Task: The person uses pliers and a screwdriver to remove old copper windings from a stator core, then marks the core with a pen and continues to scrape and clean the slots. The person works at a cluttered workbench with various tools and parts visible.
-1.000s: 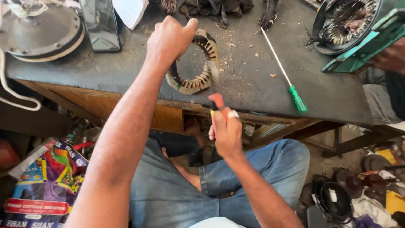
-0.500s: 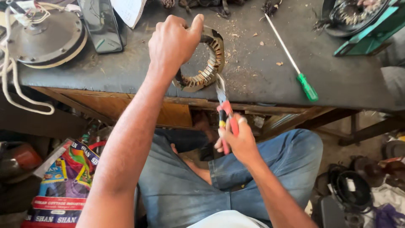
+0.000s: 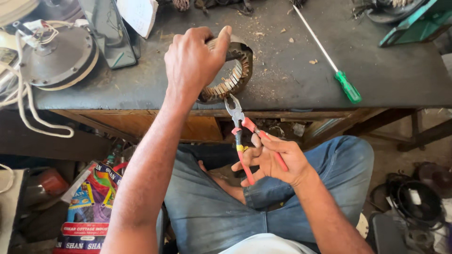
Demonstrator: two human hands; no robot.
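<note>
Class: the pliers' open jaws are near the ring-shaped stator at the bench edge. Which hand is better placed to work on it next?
Probably the right hand: it holds the red-handled pliers, jaws open, pointing at the stator. The left hand grips the stator.

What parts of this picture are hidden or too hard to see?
All in the head view:
- The far side of the metal ring is covered by the left hand.
- The screwdriver tip is cut off by the top edge.
- The green case is cut off by the top and right edges.
- The grip of the red pliers is partly hidden by the right hand.
- The round motor is cut off at the left edge.
</note>
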